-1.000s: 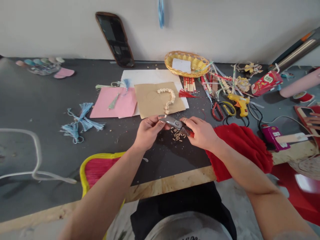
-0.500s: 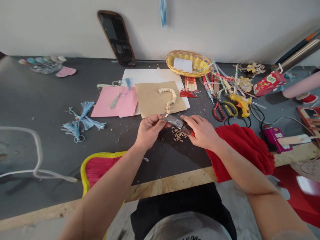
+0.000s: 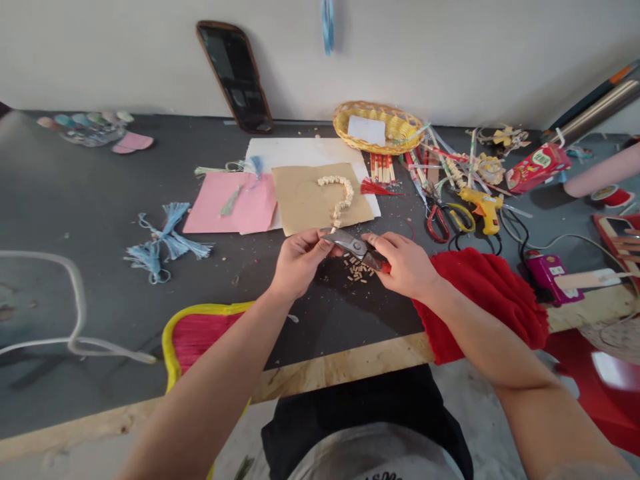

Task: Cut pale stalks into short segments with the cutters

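The left hand (image 3: 300, 261) pinches a pale stick (image 3: 334, 230) at the blades of red-handled shears (image 3: 350, 243) clasped by the right hand (image 3: 407, 265); short pieces (image 3: 357, 270) lie between the 2 hands. Even cuts likely demand a steady pinch, fingertips clear of the edge.

Row of pieces (image 3: 349, 191) on card (image 3: 303, 203), bits (image 3: 358, 271) in front, tassels (image 3: 175, 245) left, basket (image 3: 401, 127) behind

The scissors (image 3: 357, 245) are showing smooth grey metal. The red cloth (image 3: 485, 300) is looking fuzzy. The brown paper (image 3: 303, 203) is looking dull. The basket (image 3: 400, 122) is looking rough.
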`<state>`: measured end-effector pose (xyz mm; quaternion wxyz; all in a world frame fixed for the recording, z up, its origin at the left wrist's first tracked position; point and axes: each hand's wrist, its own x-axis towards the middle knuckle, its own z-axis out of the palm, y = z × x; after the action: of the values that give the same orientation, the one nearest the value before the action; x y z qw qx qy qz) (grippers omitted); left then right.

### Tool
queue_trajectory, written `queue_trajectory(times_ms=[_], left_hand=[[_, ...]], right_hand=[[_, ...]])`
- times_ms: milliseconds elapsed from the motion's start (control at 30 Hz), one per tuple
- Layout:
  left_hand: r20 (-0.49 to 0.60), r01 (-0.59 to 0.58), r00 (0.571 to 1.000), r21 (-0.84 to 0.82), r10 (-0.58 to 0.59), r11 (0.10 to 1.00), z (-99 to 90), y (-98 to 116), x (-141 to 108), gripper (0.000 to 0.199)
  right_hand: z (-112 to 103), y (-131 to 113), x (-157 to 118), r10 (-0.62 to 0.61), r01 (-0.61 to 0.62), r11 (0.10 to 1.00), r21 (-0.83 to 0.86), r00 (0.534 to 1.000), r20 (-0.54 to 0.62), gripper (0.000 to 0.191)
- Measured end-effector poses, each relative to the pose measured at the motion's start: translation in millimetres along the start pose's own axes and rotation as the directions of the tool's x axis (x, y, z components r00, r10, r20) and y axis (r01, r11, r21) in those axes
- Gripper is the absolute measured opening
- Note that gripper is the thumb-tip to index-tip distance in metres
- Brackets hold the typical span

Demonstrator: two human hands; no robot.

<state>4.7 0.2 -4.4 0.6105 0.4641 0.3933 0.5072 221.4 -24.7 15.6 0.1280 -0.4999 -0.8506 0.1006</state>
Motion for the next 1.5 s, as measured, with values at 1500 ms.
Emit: queue_trajectory(times_ms=[1500], left_hand=[[0.033,0.101,0.995,-0.178,-0.096,0.979,0.4,8,0,0.022]], right_hand=[[1,4,0,-0.088,0.096,0.986,0.132,0.994,-0.068,0.047]])
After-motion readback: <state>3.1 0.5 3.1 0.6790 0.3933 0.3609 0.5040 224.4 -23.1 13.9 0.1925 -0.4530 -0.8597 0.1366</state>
